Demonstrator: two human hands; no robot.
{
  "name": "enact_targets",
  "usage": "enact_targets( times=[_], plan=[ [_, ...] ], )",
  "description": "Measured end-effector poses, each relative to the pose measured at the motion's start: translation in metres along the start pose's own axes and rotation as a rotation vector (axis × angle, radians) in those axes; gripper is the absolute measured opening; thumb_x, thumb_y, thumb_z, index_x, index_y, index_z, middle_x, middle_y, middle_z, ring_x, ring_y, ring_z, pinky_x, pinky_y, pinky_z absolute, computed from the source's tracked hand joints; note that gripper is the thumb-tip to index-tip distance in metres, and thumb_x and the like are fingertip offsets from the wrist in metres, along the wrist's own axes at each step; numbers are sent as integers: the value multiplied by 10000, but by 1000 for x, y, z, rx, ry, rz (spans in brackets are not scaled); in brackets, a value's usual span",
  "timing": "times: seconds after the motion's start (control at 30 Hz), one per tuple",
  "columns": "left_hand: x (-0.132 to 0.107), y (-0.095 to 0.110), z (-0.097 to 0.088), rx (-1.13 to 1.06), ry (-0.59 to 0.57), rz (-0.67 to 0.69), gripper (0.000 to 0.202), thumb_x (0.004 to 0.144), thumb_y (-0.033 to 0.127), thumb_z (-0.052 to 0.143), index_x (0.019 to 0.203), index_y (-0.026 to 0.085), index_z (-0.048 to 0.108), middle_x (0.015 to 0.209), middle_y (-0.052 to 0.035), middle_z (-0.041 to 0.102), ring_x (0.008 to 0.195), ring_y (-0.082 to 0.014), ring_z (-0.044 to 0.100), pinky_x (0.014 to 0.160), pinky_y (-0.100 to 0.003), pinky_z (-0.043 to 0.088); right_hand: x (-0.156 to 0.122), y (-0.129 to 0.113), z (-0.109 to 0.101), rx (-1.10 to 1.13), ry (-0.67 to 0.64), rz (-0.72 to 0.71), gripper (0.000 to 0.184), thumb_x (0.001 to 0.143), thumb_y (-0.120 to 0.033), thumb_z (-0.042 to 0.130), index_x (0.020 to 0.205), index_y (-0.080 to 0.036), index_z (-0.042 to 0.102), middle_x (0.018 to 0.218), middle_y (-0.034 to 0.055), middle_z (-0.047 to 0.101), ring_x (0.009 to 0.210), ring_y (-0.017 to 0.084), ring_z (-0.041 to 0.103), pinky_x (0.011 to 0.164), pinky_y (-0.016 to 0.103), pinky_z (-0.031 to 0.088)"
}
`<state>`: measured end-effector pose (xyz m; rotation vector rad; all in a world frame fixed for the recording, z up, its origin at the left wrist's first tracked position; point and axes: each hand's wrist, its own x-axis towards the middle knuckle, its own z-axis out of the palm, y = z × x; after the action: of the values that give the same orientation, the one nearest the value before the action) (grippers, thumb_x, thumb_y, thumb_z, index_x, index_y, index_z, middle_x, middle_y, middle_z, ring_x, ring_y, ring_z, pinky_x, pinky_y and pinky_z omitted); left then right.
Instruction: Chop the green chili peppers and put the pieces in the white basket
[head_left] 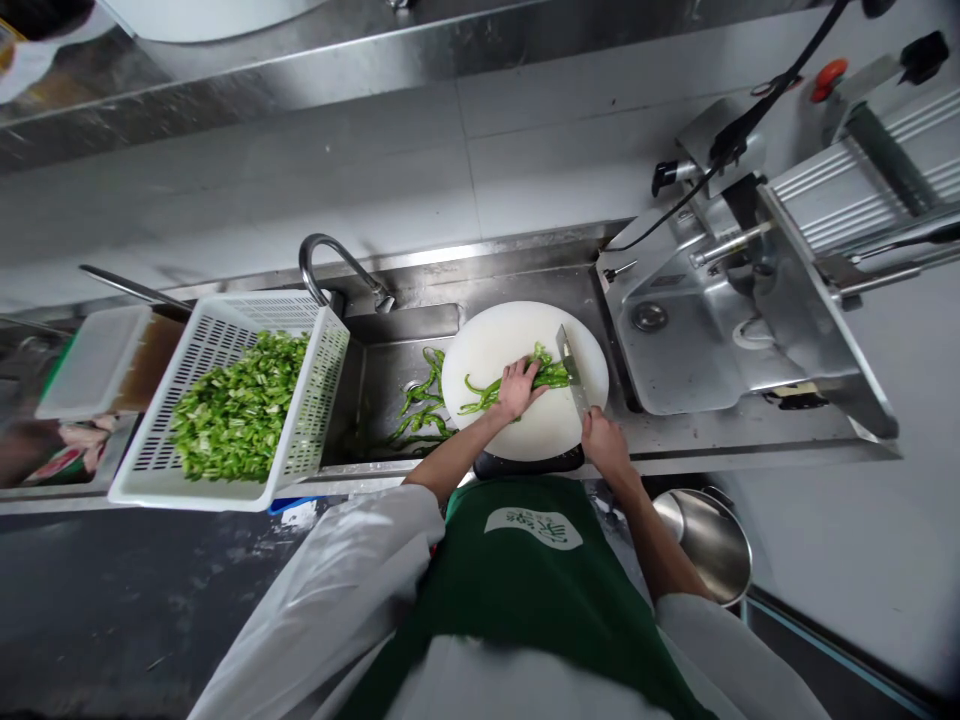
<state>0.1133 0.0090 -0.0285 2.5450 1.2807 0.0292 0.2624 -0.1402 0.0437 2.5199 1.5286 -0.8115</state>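
Observation:
On a round white cutting board lies a bunch of long green peppers. My left hand presses down on the bunch and holds it, thumb pointing toward the blade. The handle of a cleaver is gripped in my right hand. Its broad blade stands at the right end of the bunch, where peppers and cut bits are bunched close together. I cannot tell whether the edge touches the board. More whole green peppers lie in the sink left of the board.
A white perforated basket of chopped green peppers stands left of the sink, beside a faucet. A metal slicing machine is at the right. A steel pot sits below the counter edge. A shelf runs overhead.

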Motion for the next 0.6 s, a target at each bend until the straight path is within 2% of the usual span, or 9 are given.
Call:
enact_targets(
  times=[0.07,0.17,0.27,0.43,0.53,0.6],
  plan=[
    [1,-6,-2,-37,4,-38,711,1057,619,430,1612,176,420,1611,-188,435,1393,-333,493,1188,-474,379,4,3,-3,-19,7,19,371,1113,-293,318,1298,-115,586,1060,189,758,1023,279,741,877,324,485],
    [5,-8,-2,-48,-22,-92,880,1002,700,490,1666,154,301,1646,-216,394,1441,-380,443,1183,-531,372,10,5,-6,-60,27,58,393,1109,-272,300,1313,-87,580,1057,213,756,1028,286,745,896,346,499],
    [7,-2,-2,-37,-56,-76,983,960,744,531,1694,165,228,1663,-202,383,1473,-419,390,1190,-571,351,8,-4,-7,-99,7,37,387,1094,-231,304,1312,-68,579,1061,227,758,1028,288,751,909,358,510],
    [5,2,-9,-94,-53,-56,859,1012,673,492,1679,177,274,1580,-180,486,1403,-368,472,1151,-506,402,2,-22,-7,-95,-63,-53,379,1102,-274,292,1289,-120,584,1082,206,765,1045,288,751,897,343,509],
    [-2,-6,-17,-128,-24,-77,775,1035,630,473,1651,180,339,1507,-160,551,1342,-337,527,1139,-476,420,7,-19,-9,-95,-58,-34,366,1102,-279,297,1279,-127,579,1094,208,760,1058,299,747,894,347,502],
    [-9,-14,-23,-144,36,-99,699,1070,581,410,1633,168,373,1498,-158,559,1359,-317,521,1168,-459,402,11,-16,-12,-99,-64,-22,346,1097,-260,314,1278,-116,572,1098,212,757,1072,297,743,897,340,496]
  ],
)
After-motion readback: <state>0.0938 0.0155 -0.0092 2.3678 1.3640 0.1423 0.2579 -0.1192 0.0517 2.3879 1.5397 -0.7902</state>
